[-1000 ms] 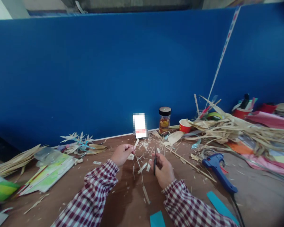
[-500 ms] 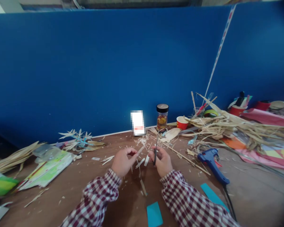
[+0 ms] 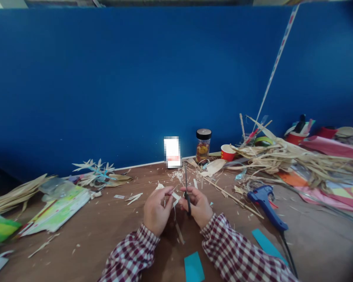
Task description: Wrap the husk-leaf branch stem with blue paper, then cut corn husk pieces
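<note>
My left hand (image 3: 158, 210) is closed in a pinch on a short pale strip (image 3: 176, 196), which looks like dried husk. In my right hand (image 3: 198, 206) are dark-handled scissors (image 3: 186, 187), their blades pointing away from me. The tips of my right fingers meet the strip's near end, so both hands are at it. Whether the blades are parted is too small to tell. Below the hands lies another narrow strip (image 3: 180, 234). A teal paper piece (image 3: 193, 267) is nearer to me.
A blue glue gun (image 3: 267, 207) with its cord lies to the right, beside a heap of dried husks (image 3: 282, 156). A lidded jar (image 3: 203, 147) and a red paper cup (image 3: 227, 152) stand against the blue partition (image 3: 120, 86). Husk flowers (image 3: 98, 172) lie at left.
My hands have come together, the left moving right and the right moving left with the scissors. My right fingertips now meet the pale strip at the left hand.
</note>
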The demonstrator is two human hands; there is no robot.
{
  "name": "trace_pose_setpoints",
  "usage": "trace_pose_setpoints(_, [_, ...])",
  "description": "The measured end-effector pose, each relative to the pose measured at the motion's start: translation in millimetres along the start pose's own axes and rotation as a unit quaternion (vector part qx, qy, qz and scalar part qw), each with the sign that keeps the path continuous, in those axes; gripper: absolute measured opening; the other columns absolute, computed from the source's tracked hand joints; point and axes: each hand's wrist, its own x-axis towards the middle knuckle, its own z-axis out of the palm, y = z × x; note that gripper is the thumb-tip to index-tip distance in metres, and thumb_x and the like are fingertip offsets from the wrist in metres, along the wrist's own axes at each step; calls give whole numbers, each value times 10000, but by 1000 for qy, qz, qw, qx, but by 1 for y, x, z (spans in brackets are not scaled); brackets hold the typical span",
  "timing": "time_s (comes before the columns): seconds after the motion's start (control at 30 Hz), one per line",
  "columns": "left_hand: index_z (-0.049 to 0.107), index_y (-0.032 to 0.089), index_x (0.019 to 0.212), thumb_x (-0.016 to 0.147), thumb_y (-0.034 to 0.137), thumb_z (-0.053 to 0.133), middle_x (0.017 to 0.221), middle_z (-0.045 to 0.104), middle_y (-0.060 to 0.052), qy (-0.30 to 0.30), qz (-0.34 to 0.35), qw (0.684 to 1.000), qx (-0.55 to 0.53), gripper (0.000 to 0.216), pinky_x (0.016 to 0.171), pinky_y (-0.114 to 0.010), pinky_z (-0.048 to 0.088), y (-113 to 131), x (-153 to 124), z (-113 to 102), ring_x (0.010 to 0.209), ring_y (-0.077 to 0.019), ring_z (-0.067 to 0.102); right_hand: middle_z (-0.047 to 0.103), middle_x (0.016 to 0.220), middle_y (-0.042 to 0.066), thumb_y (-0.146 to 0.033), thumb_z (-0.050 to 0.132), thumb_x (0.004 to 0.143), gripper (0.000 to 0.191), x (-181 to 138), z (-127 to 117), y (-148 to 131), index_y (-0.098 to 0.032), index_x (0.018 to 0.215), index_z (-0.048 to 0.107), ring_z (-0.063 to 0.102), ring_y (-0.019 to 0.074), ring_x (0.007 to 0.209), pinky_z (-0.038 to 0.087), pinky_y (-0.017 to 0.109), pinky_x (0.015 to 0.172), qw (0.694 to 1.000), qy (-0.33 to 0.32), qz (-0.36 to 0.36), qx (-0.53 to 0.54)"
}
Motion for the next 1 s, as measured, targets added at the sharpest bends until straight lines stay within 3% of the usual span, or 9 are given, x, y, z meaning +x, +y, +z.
trace_pose_setpoints(0.07, [574, 187, 1043, 765, 332, 549, 894, 663, -67, 7, -127, 982, -143, 315, 769, -338, 473, 0, -4, 4, 834, -196, 604, 598, 618, -44, -267, 748, 578, 425, 0, 1, 3, -173, 947, 558, 550, 100, 523, 448, 214, 499, 1000, 7, -13, 3])
trace_pose_setpoints(0.13, [589, 172, 983, 744, 389, 563, 840, 666, -64, -22, -234, 933, -272, 323, 678, -307, 502, 2, -8, 8, 793, -198, 618, 597, 638, -39, -263, 740, 591, 433, -1, 2, 5, -175, 968, 548, 552, 108, 546, 452, 222, 513, 1000, 17, -25, 2])
trace_pose_setpoints(0.23, [625, 153, 830, 681, 389, 637, 754, 665, -46, -65, -307, 871, -377, 279, 628, -266, 496, 4, -14, 12, 709, -172, 620, 603, 661, -33, -236, 737, 596, 450, -4, 4, 6, -172, 994, 537, 541, 103, 545, 437, 216, 509, 999, 13, -29, -9])
trace_pose_setpoints(0.4, [634, 152, 714, 586, 347, 717, 680, 645, -13, -27, -349, 841, -412, 248, 565, -215, 476, 4, -12, 7, 638, -126, 591, 612, 674, -29, -259, 716, 627, 401, -6, 4, 7, -174, 981, 548, 538, 99, 553, 426, 209, 514, 999, 8, -29, -34])
trace_pose_setpoints(0.67, [642, 135, 672, 512, 335, 761, 583, 623, -2, -21, -396, 809, -434, 283, 487, -180, 454, 0, -6, -5, 524, -86, 558, 615, 652, -18, -344, 694, 658, 384, -7, 5, 7, -168, 963, 540, 574, 112, 533, 419, 196, 457, 999, -26, 12, -44])
trace_pose_setpoints(0.8, [643, 129, 666, 516, 343, 757, 567, 614, 1, -14, -396, 817, -420, 285, 485, -180, 447, -4, -6, -8, 515, -82, 546, 625, 649, -9, -358, 679, 680, 373, -7, 5, 8, -167, 968, 538, 589, 118, 546, 439, 201, 474, 999, -15, 14, -40])
trace_pose_setpoints(1.0, [649, 132, 655, 546, 351, 738, 568, 629, -2, -59, -379, 836, -392, 260, 510, -203, 445, -10, -7, -7, 519, -98, 558, 593, 667, -27, -324, 705, 644, 358, -7, 5, 10, -177, 939, 564, 571, 103, 533, 452, 216, 503, 998, -29, 24, -44])
